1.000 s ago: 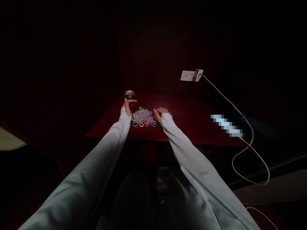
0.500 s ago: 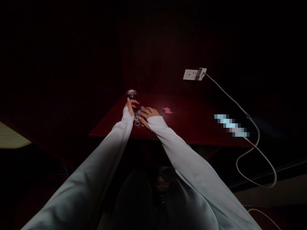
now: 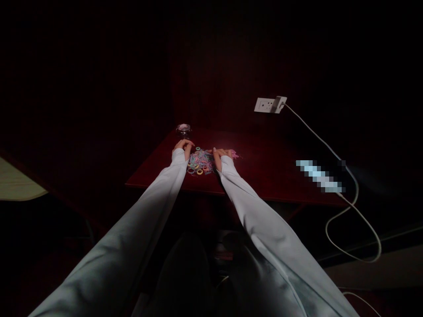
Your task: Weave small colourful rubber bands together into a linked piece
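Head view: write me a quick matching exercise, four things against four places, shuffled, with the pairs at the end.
Things
1. jar
2. multicoloured elastic bands
3. pink bunch
4. charger

Places
A. in the wall outlet
B. just to the right of the right hand
C. beyond the left hand, near the far left corner of the table
D. heaped between the two hands

Right pairs: 1-C, 2-D, 3-B, 4-A
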Available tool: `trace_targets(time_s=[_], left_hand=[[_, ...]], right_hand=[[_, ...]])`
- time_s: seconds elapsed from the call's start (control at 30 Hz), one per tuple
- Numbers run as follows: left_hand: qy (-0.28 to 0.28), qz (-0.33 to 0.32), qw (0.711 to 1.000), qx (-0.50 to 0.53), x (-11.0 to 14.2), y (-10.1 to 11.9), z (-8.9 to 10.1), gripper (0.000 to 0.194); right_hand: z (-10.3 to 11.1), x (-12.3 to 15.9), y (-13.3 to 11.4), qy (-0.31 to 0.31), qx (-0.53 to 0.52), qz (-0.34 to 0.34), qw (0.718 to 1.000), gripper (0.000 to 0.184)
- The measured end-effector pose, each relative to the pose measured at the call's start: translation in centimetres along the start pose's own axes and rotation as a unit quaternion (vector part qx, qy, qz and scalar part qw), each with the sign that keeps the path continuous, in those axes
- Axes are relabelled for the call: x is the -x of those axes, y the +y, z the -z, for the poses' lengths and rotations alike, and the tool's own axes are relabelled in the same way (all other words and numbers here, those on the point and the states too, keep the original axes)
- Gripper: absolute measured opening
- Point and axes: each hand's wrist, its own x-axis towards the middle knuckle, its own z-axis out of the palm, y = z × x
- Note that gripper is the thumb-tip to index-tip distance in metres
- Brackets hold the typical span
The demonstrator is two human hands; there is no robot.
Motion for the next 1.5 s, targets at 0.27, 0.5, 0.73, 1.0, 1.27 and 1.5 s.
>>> trace_targets(time_s=[0.27,0.5,0.73,1.0,1.27,1.5], left_hand=[[-0.068,0.079,0.989,-0.108,-0.1,0.1,0.2,0.031],[-0.112,0.086,0.970,-0.198,0.1,0.3,0.4,0.034],[-0.149,0.086,0.963,-0.208,-0.4,-0.5,0.4,0.027],[-0.120,0.052,0.990,-0.055,-0.6,-2.8,0.4,0.022],[-0.083,0.095,0.987,-0.096,-0.7,-2.0,0.5,0.028],[-0.079,0.042,0.983,-0.161,-0.6,-2.4,0.3,0.037]], right_hand=[[0.3,0.2,-0.2,-0.025,0.004,0.008,1.000,0.025],[0.6,0.0,0.1,-0.012,-0.021,-0.024,0.999,0.032],[0.7,-0.1,0.4,-0.005,-0.041,-0.021,0.999,0.030],[0.9,0.2,0.1,-0.012,-0.031,-0.026,0.999,0.030],[1.1,0.3,-0.3,-0.017,-0.038,-0.037,0.998,0.030],[1.1,0.2,-0.3,-0.019,-0.036,-0.039,0.998,0.030]])
